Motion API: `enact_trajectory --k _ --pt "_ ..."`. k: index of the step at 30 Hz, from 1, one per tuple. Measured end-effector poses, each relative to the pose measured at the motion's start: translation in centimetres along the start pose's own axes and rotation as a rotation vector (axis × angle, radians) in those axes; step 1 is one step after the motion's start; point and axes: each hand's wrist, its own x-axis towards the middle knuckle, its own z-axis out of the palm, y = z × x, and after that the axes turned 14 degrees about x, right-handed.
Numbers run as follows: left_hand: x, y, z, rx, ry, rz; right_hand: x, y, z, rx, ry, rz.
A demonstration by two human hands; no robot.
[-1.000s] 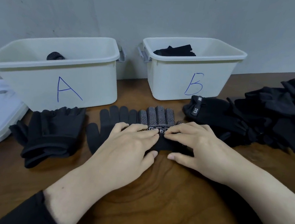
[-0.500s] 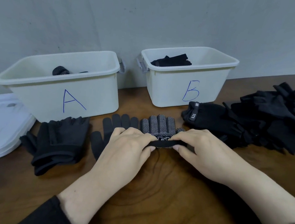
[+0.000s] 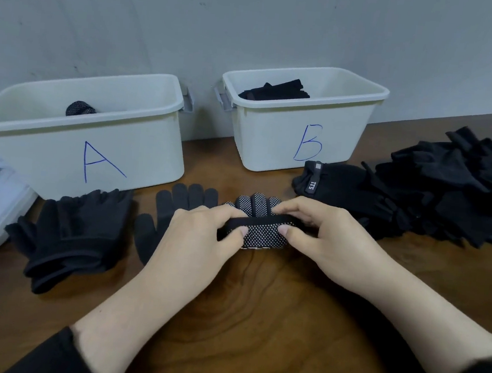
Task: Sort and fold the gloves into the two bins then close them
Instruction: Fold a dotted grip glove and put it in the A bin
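Black dotted glove (image 3: 260, 232) sits on the wooden table (image 3: 256, 321) in front of bin B (image 3: 301, 122), and we've got its folded-over cuff pinched in both our left hand (image 3: 195, 238) and right hand (image 3: 323, 237). Plain black glove (image 3: 174, 207) lies flat just left of it, near bin A (image 3: 76, 141), with the big unsorted pile (image 3: 432, 187) off to the right

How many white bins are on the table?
2. Bin A stands at the back left, and bin B stands to its right, nearer the wall. Both are open, with dark gloves inside. No other bin shows in this view.
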Motion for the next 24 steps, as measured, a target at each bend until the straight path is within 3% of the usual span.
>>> enact_trajectory --k 6,11,14,20,24 --pt "0.7 -0.5 0.4 0.059 0.076 -0.024 0.8 0.9 1.2 -0.253 0.148 -0.197" --pt "0.8 -0.7 0.8 0.309 0.145 0.179 1.1 1.6 1.6 -0.384 0.127 -0.273" --pt "0.3 -0.6 1.3 0.383 0.044 0.258 0.9 1.6 1.5 -0.46 0.083 -0.296" --pt "0.2 -1.0 1.4 0.401 -0.014 0.25 0.5 1.2 1.3 -0.524 -0.073 -0.23" --pt "0.1 -0.8 1.2 0.395 -0.024 0.208 0.9 0.9 1.0 -0.454 -0.061 -0.144"
